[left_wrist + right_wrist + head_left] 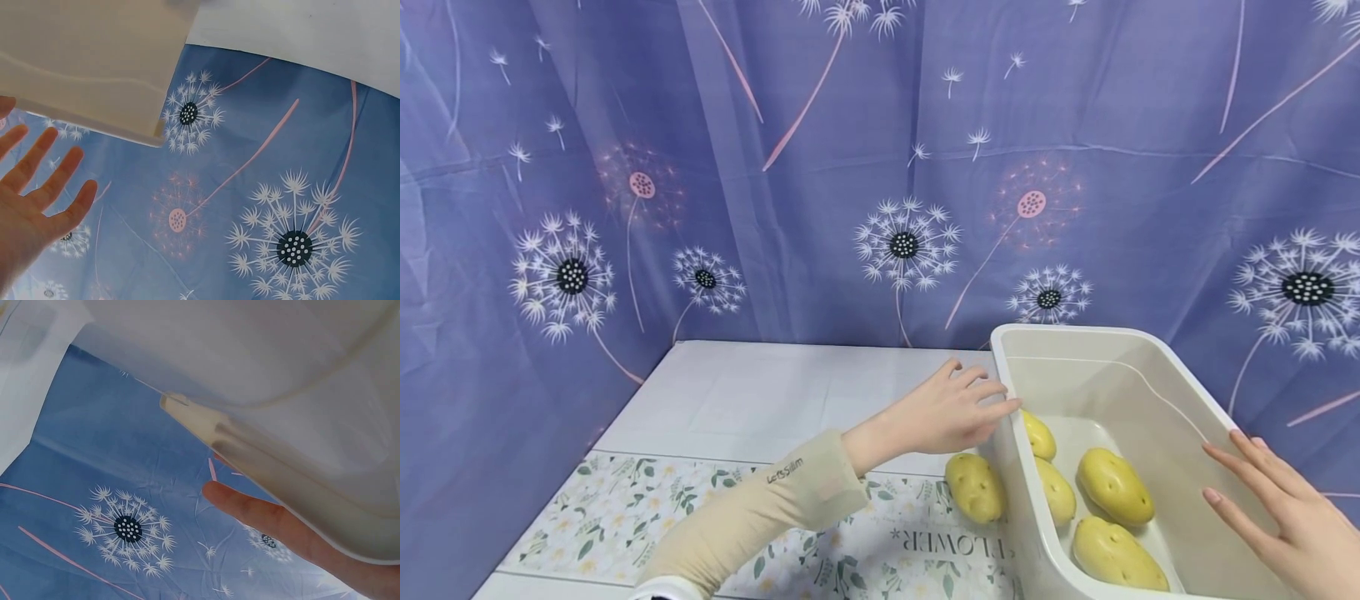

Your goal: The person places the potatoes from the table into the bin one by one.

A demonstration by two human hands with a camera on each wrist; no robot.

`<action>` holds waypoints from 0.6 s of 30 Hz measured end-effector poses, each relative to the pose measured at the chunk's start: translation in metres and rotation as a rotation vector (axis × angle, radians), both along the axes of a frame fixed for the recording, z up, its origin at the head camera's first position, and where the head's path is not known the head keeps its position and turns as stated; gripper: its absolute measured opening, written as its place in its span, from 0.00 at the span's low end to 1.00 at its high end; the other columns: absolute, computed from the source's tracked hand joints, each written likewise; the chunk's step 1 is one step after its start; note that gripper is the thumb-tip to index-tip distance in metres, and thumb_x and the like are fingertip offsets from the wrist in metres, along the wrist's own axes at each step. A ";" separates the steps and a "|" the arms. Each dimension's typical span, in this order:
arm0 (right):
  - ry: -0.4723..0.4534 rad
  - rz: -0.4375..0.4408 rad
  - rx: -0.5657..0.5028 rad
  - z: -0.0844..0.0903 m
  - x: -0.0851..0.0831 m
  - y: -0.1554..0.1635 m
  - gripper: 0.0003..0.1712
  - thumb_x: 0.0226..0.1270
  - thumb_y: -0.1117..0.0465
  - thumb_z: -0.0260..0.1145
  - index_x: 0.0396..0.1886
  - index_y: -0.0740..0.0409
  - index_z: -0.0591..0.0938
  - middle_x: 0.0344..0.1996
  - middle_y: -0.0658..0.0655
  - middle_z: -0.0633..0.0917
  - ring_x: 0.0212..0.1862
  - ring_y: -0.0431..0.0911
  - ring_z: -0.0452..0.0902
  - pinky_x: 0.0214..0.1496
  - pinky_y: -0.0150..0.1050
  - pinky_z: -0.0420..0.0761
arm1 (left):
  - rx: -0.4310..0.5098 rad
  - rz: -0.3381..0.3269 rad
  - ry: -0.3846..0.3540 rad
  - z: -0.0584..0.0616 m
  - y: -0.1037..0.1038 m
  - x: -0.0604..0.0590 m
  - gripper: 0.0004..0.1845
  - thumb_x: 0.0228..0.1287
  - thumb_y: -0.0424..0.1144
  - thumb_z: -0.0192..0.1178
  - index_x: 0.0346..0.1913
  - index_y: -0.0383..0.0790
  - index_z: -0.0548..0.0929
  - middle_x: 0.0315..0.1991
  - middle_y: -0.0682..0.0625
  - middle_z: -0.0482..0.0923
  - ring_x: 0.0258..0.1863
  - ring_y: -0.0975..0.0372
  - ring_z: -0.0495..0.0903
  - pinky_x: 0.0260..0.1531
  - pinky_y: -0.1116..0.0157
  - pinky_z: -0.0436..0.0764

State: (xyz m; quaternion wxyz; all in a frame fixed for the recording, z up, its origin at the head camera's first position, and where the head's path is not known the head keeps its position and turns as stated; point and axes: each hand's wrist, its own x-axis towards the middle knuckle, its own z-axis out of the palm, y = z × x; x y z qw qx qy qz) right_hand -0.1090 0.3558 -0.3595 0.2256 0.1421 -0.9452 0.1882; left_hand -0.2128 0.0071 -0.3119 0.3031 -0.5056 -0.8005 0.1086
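Hands (955, 410) (1285, 508) flank tub (1150, 392) rims; potato (974, 487) just outside left wall.

"FLOWER" on mat (647, 508), "LetsSlim" on sleeve (752, 517)

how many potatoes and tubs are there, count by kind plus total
potatoes: 5 — 4 inside the tub, 1 on the floral mat beside it
white plastic tub: 1
floral mat: 1
hands: 2 — left hand, right hand
total: 9
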 end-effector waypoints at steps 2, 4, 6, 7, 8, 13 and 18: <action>0.001 0.002 -0.002 0.000 0.000 0.000 0.28 0.60 0.62 0.59 0.60 0.66 0.66 0.68 0.66 0.51 0.71 0.49 0.32 0.64 0.62 0.34 | 0.007 -0.010 -0.002 -0.002 -0.001 0.001 0.20 0.60 0.47 0.48 0.57 0.57 0.71 0.51 0.58 0.75 0.50 0.61 0.72 0.39 0.65 0.72; 0.003 0.004 -0.003 0.000 0.000 0.000 0.28 0.60 0.62 0.59 0.60 0.66 0.66 0.68 0.66 0.51 0.71 0.47 0.31 0.65 0.62 0.34 | 0.009 -0.015 -0.006 -0.004 -0.003 0.002 0.20 0.60 0.47 0.48 0.56 0.56 0.71 0.50 0.58 0.75 0.49 0.61 0.73 0.39 0.65 0.72; -0.001 0.004 -0.003 0.000 0.000 0.001 0.28 0.60 0.62 0.59 0.60 0.65 0.66 0.68 0.66 0.51 0.71 0.46 0.31 0.65 0.62 0.34 | 0.011 -0.019 -0.010 -0.006 -0.004 0.003 0.20 0.59 0.47 0.49 0.56 0.56 0.71 0.50 0.58 0.75 0.49 0.62 0.73 0.38 0.65 0.72; -0.003 0.002 -0.002 0.000 0.000 0.001 0.28 0.60 0.62 0.59 0.60 0.65 0.66 0.68 0.66 0.51 0.71 0.45 0.30 0.65 0.62 0.34 | 0.010 -0.019 -0.011 -0.008 -0.005 0.003 0.20 0.59 0.48 0.49 0.56 0.55 0.70 0.50 0.59 0.75 0.49 0.62 0.73 0.38 0.65 0.72; -0.003 0.001 -0.002 0.000 0.000 0.001 0.28 0.60 0.62 0.59 0.60 0.65 0.66 0.68 0.66 0.51 0.71 0.43 0.30 0.65 0.62 0.34 | 0.011 -0.018 -0.012 -0.009 -0.005 0.004 0.21 0.59 0.48 0.49 0.57 0.55 0.70 0.51 0.59 0.74 0.49 0.62 0.73 0.38 0.65 0.72; -0.010 -0.006 0.000 0.000 0.000 0.001 0.28 0.60 0.62 0.59 0.60 0.65 0.66 0.68 0.67 0.51 0.70 0.40 0.29 0.65 0.61 0.33 | 0.020 -0.015 -0.009 -0.014 -0.009 0.005 0.23 0.60 0.50 0.48 0.59 0.54 0.68 0.52 0.59 0.74 0.48 0.63 0.73 0.39 0.65 0.72; -0.014 -0.010 -0.003 0.000 0.000 0.000 0.28 0.60 0.62 0.59 0.60 0.66 0.66 0.67 0.68 0.51 0.71 0.47 0.30 0.65 0.61 0.33 | 0.008 0.005 -0.027 -0.018 -0.012 0.008 0.23 0.61 0.51 0.47 0.60 0.54 0.68 0.53 0.58 0.73 0.50 0.63 0.72 0.40 0.64 0.72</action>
